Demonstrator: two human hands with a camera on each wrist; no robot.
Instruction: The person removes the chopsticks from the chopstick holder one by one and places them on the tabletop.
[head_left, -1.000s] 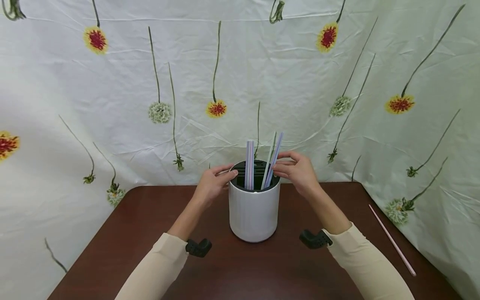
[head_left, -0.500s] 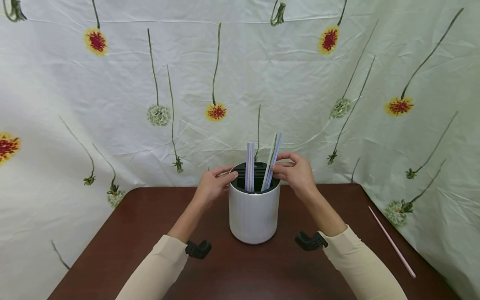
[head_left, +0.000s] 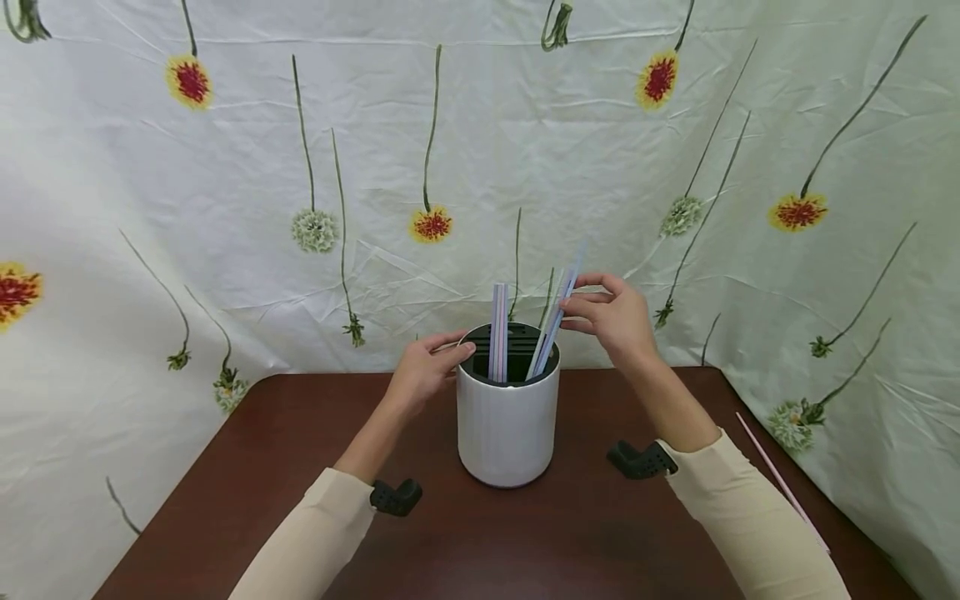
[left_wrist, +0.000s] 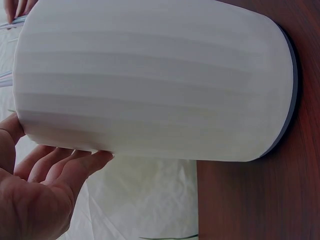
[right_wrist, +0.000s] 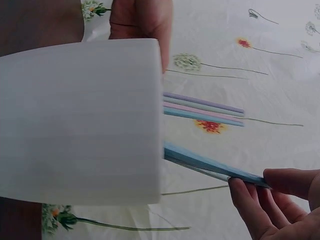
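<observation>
A white cylindrical utensil holder [head_left: 507, 429] with a black slotted insert stands upright on the table. My left hand [head_left: 423, 371] steadies it at the left of its rim, thumb at the rim and fingers along the outer wall [left_wrist: 150, 100]. At the holder's right side, my right hand [head_left: 611, 321] pinches a blue chopstick [head_left: 567, 287] that leans to the right, its lower end still inside. A paler chopstick lies close beside it in the right wrist view; how many are pinched is unclear. Several pastel chopsticks [right_wrist: 205, 109] stand upright together in the middle of the holder.
A pink chopstick [head_left: 776, 471] lies near the right edge of the dark brown table [head_left: 480, 550], partly covered by the right sleeve. Behind and beside the table hangs a white cloth [head_left: 375, 167] printed with flowers.
Over the last half second my right hand has moved up and to the right, drawing the blue chopstick partly upward. My left hand and the holder have stayed in place.
</observation>
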